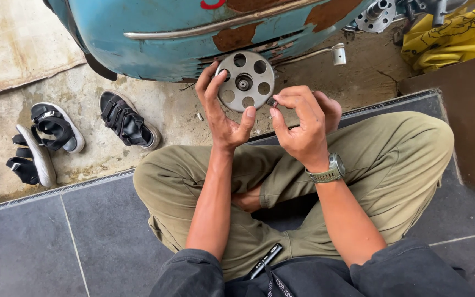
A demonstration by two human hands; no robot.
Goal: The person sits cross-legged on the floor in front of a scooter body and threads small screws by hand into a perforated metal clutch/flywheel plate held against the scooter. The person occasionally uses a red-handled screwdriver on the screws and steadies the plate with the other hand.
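My left hand (pixel 222 113) grips a round grey metal disc (pixel 246 80) with several round holes and a dark hub, held upright by its rim. My right hand (pixel 302 122) is just right of the disc, its thumb and forefinger pinching a small dark metal part (pixel 272 102) near the disc's lower right edge. A grey watch (pixel 330 170) is on my right wrist. I sit cross-legged in olive trousers (pixel 391 165) on dark floor tiles.
A rusty blue scooter body (pixel 193 33) stands just ahead. A similar perforated disc (pixel 376 15) and a metal lever (pixel 325 53) sit at its right. Sandals (pixel 127 120) and two more (pixel 45 143) lie left on concrete. Yellow cloth (pixel 457 33), brown board (pixel 468 110) right.
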